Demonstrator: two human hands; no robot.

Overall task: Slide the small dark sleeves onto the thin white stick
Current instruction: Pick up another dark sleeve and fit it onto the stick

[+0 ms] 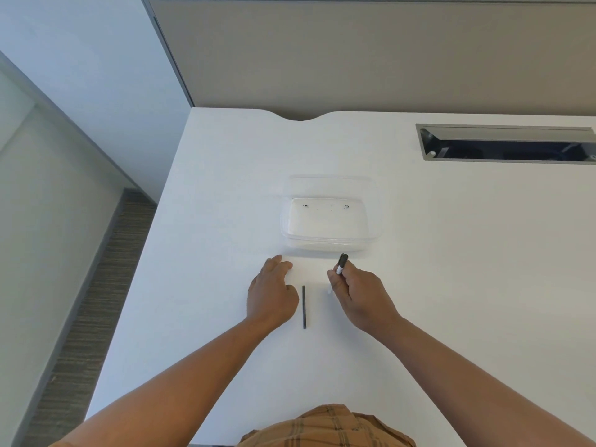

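While both forearms reach over the white worktop (451, 253), the left hand (271, 293) rests palm down, its grip released and fingers relaxed. Just right of it a dark sleeve (304, 307) lies flat (pointing away from the person). The right hand (358, 293) pinches the white stick (340, 270), whose top end carries another dark sleeve. Beyond sits a clear tray (332, 245).

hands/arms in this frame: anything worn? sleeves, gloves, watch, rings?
Both forearms are bare from wrist to the frame's lower edge; no sleeves reach them. The left hand and right hand wear no gloves, and no watch, band or rings show. The only clothing visible is an orange-brown plaid shirt at the bottom edge.
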